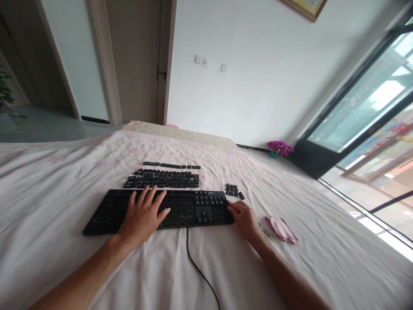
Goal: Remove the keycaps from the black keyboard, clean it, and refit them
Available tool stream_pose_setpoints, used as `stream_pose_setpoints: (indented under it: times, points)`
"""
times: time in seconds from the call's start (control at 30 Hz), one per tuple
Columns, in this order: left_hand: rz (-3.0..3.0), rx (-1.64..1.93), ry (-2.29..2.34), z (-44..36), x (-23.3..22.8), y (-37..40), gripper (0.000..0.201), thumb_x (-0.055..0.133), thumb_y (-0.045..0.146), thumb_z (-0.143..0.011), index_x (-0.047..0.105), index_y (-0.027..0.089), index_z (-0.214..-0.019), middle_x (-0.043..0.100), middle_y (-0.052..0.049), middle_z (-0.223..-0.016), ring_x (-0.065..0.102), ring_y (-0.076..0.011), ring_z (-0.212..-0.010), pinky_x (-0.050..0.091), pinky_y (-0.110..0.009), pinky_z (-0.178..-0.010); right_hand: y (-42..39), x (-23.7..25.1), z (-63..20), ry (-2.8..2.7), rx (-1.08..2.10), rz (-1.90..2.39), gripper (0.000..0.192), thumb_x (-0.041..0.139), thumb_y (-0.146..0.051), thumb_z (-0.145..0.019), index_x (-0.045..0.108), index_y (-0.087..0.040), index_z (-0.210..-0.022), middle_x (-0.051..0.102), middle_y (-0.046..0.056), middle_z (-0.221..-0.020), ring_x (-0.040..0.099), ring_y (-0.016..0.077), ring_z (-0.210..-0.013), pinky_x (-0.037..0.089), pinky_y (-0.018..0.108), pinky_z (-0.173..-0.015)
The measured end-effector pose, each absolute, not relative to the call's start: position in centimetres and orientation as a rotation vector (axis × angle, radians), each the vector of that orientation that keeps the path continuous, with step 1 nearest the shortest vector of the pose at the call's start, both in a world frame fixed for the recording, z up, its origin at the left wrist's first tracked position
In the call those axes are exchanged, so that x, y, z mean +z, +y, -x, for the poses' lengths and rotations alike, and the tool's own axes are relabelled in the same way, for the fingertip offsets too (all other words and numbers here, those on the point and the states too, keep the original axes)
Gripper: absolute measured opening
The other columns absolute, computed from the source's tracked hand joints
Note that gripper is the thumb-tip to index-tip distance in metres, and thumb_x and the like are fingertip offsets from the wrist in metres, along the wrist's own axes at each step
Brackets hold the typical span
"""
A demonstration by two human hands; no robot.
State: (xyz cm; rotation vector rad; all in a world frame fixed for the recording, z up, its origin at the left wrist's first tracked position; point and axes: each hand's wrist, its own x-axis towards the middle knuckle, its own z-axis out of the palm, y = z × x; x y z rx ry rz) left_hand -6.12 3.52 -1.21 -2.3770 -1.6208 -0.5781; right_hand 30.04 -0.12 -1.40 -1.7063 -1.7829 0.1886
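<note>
Left hand: the left hand [143, 215] lies flat, palm down, fingers spread wide over the middle of the keyboard [106, 215]; it grips nothing, it only presses on the bare frame where the keys have been lifted out.
Right hand: the right hand [245, 218] sits at the right end of the keyboard, fingers curled towards the number block; whether a keycap is pinched between the fingertips I cannot tell, they are too small and turned away.
Keyboard: black, lying across the bed under both hands; its cable [196, 267] runs from the near edge towards the person.
Laid-out keys: beyond the left hand's fingertips, the removed keys [161, 178] lie in tidy rows on the bed sheet [48, 189]; they are near the keyboard but not touching it.
Small heap: just past the right hand, a loose cluster of keys [234, 190] sits near the keyboard's far right corner.
Cloth: a pink cloth [280, 228] lies to the outer side of the right wrist, with something thin beside it that I cannot make out.
Risk, soft bed: any shove on the keyboard, or weight leaning in, could dip the sheet and roll the rows out of order, I judge.
Risk, loose heap: a careless sweep of the right hand could scatter those keys into the folds.
Risk, cable: a forearm catching it could drag the keyboard.
</note>
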Motion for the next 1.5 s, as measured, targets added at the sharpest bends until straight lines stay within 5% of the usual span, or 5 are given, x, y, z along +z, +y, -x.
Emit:
stream_pose_setpoints:
  times: [0.6,1.5]
  points:
    - [2.379,-0.579,-1.635,6.2,-1.3,3.5,0.050,0.048,0.047,-0.090,0.051,0.024,-0.135,0.046,-0.014,-0.144,0.036,-0.0345,-0.135,0.022,-0.057,-0.109,-0.8,-0.1,-29.1,-1.984,0.006,1.659,0.034,0.045,-0.031,-0.094,0.069,-0.020,-0.115,0.064,0.007,-0.087,0.059,0.0193,-0.083,0.048,0.031,-0.078]
    - [2.391,-0.603,-1.639,6.3,-1.3,3.4,0.051,0.048,0.047,-0.090,0.052,0.024,-0.134,0.046,-0.014,-0.144,0.036,-0.0347,-0.135,0.020,-0.056,-0.109,-1.0,1.7,-27.7,-2.162,-0.144,1.784,0.028,0.042,-0.023,-0.093,0.069,-0.020,-0.100,0.059,0.007,-0.083,0.056,0.0196,-0.083,0.045,0.028,-0.076]
